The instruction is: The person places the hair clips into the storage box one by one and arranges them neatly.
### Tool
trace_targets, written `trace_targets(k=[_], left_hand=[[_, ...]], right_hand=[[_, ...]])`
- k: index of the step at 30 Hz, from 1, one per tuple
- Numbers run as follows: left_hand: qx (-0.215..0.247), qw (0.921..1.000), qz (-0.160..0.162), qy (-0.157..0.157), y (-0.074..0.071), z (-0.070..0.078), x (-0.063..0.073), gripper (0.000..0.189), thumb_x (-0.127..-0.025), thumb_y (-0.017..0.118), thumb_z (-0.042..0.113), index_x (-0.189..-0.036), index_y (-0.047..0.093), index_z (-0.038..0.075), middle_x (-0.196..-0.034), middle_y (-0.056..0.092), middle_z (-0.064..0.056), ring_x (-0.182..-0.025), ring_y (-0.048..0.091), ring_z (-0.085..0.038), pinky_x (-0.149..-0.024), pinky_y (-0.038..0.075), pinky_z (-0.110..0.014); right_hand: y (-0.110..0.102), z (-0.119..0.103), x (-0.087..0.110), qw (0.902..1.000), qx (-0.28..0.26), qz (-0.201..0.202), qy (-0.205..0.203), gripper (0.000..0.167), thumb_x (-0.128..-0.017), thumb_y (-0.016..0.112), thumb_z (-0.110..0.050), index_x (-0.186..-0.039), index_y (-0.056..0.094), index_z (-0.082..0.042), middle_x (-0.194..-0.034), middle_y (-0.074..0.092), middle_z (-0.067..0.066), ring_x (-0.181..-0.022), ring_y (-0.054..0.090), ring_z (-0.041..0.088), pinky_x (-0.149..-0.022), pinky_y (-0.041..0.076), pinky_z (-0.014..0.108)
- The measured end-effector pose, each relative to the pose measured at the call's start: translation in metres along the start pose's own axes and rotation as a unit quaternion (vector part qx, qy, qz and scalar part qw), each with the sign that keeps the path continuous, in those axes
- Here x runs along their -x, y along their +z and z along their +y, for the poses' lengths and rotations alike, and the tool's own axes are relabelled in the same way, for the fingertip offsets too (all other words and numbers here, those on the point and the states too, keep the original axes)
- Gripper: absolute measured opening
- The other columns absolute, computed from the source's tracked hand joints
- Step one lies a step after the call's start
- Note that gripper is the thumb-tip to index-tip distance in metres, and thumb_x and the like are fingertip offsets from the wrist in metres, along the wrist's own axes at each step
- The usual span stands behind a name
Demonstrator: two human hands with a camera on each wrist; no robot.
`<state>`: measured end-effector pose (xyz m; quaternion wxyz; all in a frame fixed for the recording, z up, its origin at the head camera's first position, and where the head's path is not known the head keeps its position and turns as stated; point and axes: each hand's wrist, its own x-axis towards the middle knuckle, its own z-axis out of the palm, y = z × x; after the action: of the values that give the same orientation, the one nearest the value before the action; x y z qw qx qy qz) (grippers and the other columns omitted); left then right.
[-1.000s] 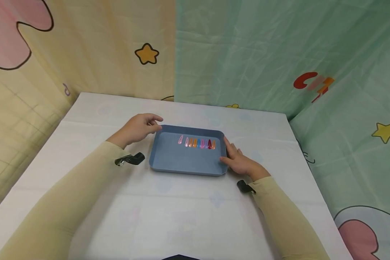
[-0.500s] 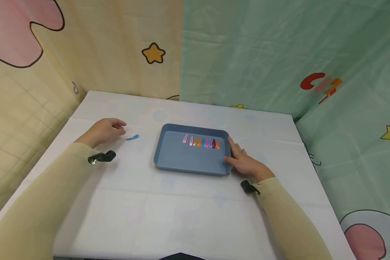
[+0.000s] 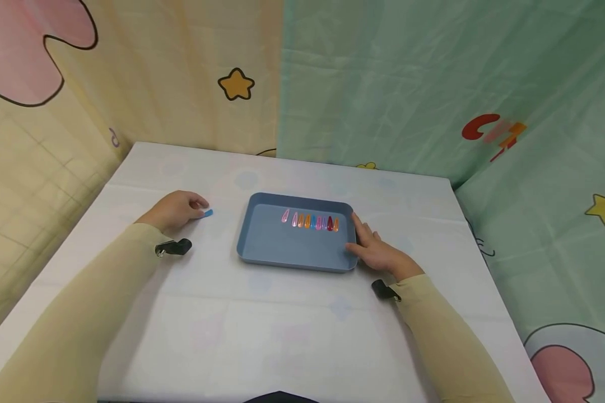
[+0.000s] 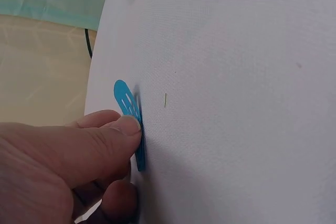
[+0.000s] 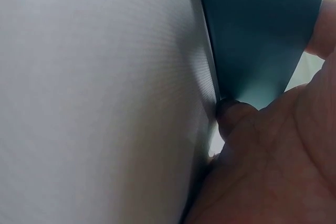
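Note:
My left hand (image 3: 176,209) pinches a blue snap hair clip (image 4: 122,94) between thumb and fingers, just at the white tabletop left of the tray. Its rounded, slotted end sticks out past the fingertips. To the right lies a grey-blue rectangular tray (image 3: 289,251). Several coloured hair clips (image 3: 313,223) stand side by side in a row inside it, in pink, orange, blue, purple and red. One pink clip (image 3: 285,216) sits a little apart at the row's left end. My right hand (image 3: 378,254) grips the tray's right edge, thumb at the rim and fingers along the outer side.
A white cloth (image 3: 262,336) covers the table. Patterned curtains (image 3: 363,84) hang behind it and at both sides. A dark object (image 3: 280,397) pokes in at the bottom of the head view.
My left hand moved left from the tray's upper left corner to the blue hair clip on the table, then took hold of it. The right hand stays at the tray.

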<state>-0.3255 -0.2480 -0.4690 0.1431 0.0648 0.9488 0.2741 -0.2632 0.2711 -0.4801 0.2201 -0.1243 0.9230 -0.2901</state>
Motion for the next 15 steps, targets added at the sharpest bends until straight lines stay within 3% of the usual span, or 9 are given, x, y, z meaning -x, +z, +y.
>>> trace_targets(k=[8, 15], left_hand=[[-0.001, 0.9998, -0.011, 0.019, -0.0007, 0.0026, 0.0026, 0.024, -0.102, 0.064, 0.015, -0.122, 0.076, 0.007, -0.099, 0.067, -0.008, -0.104, 0.055, -0.030, -0.094, 0.042, -0.043], [-0.004, 0.9997, -0.017, 0.015, 0.0006, 0.0060, 0.0031, 0.019, -0.102, 0.062, 0.010, -0.116, 0.075, 0.006, -0.100, 0.067, -0.009, -0.104, 0.055, -0.032, -0.095, 0.041, -0.046]], right_hand=[[-0.0002, -0.0014, 0.0007, 1.0000, 0.005, 0.004, -0.004, 0.089, -0.110, 0.047, -0.043, -0.168, -0.016, -0.022, -0.178, -0.008, 0.015, -0.163, -0.012, 0.043, -0.128, -0.007, 0.064], [0.0001, -0.0017, 0.0002, 1.0000, 0.002, 0.004, -0.008, 0.088, -0.110, 0.046, -0.041, -0.168, -0.017, -0.020, -0.177, -0.008, 0.017, -0.163, -0.012, 0.044, -0.128, -0.007, 0.065]])
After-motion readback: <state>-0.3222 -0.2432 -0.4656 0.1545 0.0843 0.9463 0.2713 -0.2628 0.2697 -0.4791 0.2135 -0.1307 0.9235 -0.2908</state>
